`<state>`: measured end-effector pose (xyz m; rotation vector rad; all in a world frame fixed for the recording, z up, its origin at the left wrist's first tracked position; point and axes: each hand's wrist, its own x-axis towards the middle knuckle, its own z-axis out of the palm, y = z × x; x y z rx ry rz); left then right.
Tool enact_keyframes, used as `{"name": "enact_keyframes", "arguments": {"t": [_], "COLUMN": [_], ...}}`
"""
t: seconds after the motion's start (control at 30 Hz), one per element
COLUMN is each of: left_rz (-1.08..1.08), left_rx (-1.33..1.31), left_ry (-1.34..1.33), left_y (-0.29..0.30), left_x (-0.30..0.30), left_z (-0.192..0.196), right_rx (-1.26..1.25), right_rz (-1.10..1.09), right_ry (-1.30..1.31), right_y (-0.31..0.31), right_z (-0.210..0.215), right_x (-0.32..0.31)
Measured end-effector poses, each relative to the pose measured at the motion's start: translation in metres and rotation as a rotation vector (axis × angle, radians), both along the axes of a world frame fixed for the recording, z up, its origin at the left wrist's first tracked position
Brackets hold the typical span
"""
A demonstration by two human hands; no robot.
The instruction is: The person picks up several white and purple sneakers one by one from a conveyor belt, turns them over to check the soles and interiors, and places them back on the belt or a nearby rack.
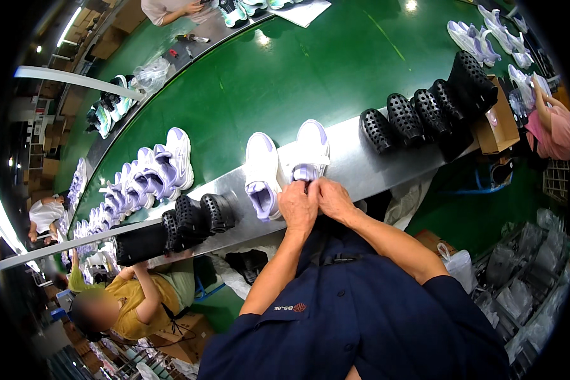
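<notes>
A white and lavender sneaker (311, 147) lies on the metal bench edge in front of me, toe pointing away. At its heel opening, my left hand (299, 204) and my right hand (333, 200) are close together, fingers closed on the collar. Between the fingertips shows a small dark patch that I cannot make out. The matching sneaker (261, 166) rests just to the left, its opening toward me, touched by neither hand.
Black perforated toe-shaped forms (412, 119) stand in a row at right; more black forms (199, 214) sit at left. Lavender sneakers (147, 171) line the green table (285, 76). A co-worker in yellow (136, 304) works at lower left. An open cardboard box (497, 126) is at right.
</notes>
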<state>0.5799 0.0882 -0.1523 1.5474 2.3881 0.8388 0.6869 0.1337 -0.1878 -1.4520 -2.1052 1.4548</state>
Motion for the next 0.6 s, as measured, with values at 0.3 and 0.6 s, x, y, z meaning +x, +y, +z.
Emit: {"name": "enact_keyframes", "arguments": {"t": [0.3,0.6], "left_rz": [0.283,0.348], "left_rx": [-0.148,-0.083], "left_ry": [-0.537,-0.910], "left_y": [0.004,-0.007], "left_x": [-0.013,-0.019], "left_z": [0.014,0.004], "right_rx": [-0.653,-0.777], "right_rz": [-0.491,-0.242], "right_ry": [0.551,0.429], "right_y": [0.060,0.085], "right_z": [0.068,0.062], "right_x": [0.016,-0.007]}}
